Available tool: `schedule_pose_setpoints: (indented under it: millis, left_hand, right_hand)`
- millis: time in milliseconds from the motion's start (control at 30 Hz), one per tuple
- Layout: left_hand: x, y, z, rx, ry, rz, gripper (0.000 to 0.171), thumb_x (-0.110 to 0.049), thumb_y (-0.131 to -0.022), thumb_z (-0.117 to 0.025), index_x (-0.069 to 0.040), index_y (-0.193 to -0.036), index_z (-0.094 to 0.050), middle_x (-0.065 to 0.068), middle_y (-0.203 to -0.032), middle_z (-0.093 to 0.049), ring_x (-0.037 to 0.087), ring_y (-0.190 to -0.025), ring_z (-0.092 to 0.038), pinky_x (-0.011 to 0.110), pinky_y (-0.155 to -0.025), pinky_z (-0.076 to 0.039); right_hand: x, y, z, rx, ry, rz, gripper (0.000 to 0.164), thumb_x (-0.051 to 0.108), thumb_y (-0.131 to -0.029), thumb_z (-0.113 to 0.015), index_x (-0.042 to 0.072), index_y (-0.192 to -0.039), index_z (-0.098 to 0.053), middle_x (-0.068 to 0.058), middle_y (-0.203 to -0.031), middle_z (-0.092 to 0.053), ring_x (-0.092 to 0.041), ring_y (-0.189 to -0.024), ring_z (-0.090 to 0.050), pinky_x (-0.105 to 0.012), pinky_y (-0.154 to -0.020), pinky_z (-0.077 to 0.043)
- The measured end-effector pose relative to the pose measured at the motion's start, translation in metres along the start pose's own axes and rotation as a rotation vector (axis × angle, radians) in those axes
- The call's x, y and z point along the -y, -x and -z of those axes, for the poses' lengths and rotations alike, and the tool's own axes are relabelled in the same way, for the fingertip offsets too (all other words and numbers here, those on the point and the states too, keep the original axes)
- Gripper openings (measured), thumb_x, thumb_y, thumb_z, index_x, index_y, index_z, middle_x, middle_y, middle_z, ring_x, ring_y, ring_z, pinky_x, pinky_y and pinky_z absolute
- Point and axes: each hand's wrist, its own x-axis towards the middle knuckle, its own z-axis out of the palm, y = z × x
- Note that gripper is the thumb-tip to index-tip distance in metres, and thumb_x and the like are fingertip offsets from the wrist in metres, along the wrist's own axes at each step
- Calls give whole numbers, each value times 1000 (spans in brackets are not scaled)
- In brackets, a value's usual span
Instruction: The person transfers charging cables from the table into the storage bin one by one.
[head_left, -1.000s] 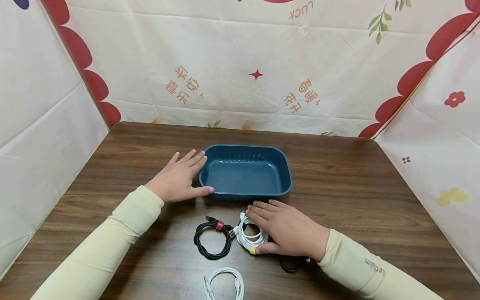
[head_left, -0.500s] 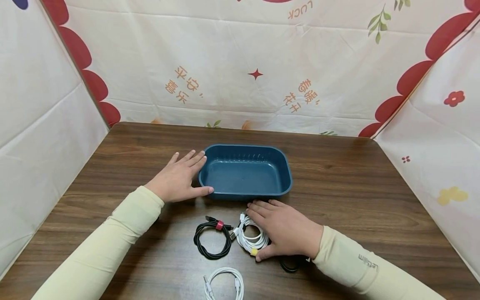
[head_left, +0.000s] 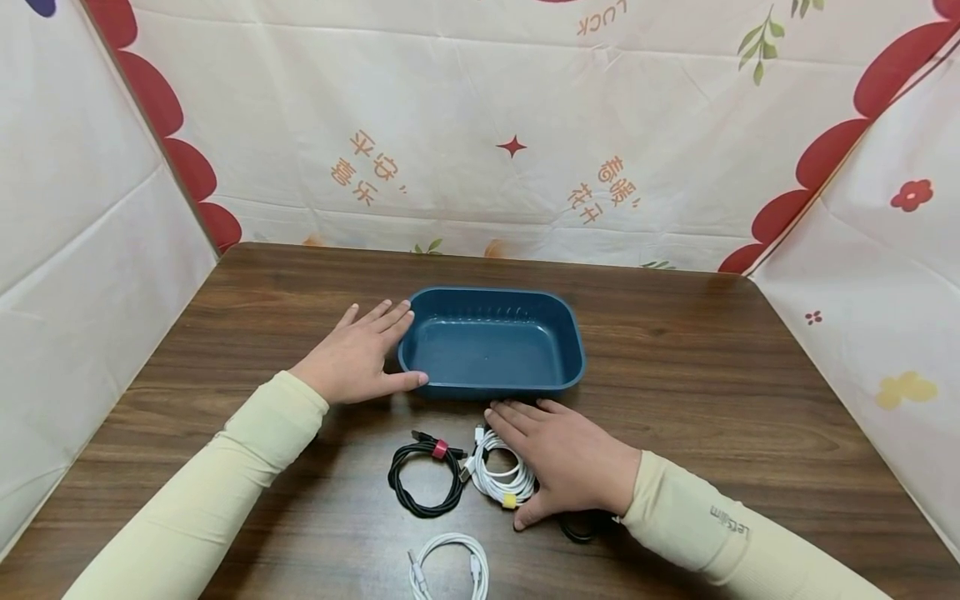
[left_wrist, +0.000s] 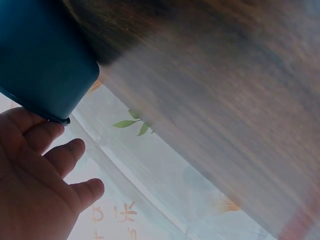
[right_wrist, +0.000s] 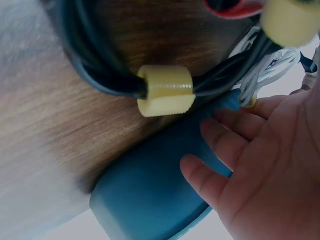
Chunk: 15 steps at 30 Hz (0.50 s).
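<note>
My left hand (head_left: 352, 354) lies spread at the left end of a blue plastic basket (head_left: 487, 387), thumb and fingertips at its rim. In the left wrist view, the fingers of that hand (left_wrist: 40, 165) reach up to the basket's rim (left_wrist: 35, 107). My right hand (head_left: 573, 458) is spread palm down, partly covering a coiled white cable (head_left: 491, 483) bound with a yellow strap. Under its wrist a black coiled cable (head_left: 576, 532) peeks out, mostly hidden. The right wrist view shows a black cable with a yellow strap (right_wrist: 166, 90) close up beside the extended fingers.
Left of the white coil lies a black coiled cable (head_left: 424, 483) with a red strap. Another white cable (head_left: 450, 542) is coiled at the front edge of the view. Fabric walls (head_left: 480, 125) border the wooden table (head_left: 675, 350) at the back and both sides.
The right hand has shifted slightly left, and its thumb has moved a little toward the front, showing more of the yellow strap. The left hand and basket stay in place.
</note>
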Motion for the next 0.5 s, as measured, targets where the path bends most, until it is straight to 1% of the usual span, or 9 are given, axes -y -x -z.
schedule_pose_setpoints:
  millis: [233, 400, 500]
  left_hand:
    - [0, 0, 1, 2, 2, -1, 109, -88, -82, -32, -9, -157, -30, 8, -163, -22, 30, -150, -16, 62, -116, -9]
    - [0, 0, 1, 2, 6, -1, 109, -88, -82, -32, -9, -157, -30, 8, -163, -21, 29, -150, -17, 62, -116, -9]
    - [1, 0, 1, 4, 9, -2, 109, -88, -82, -32, -9, -157, -30, 8, -163, -21, 29, -150, -16, 61, -116, -8]
  right_hand:
    - [-2, -3, -2, -3, -8, 21, 103, 72, -74, -69, 6, -149, -44, -11, -153, -43, -25, -141, -39, -46, -111, -34]
    - [-4, -3, -2, -16, 1, 37, 101, 70, -74, -71, 6, -148, -45, -11, -151, -46, -24, -140, -41, -46, -111, -35]
    - [-5, -2, -1, -44, 17, 52, 101, 70, -73, -71, 5, -147, -46, -11, -150, -47, -24, -139, -41, -46, -110, -35]
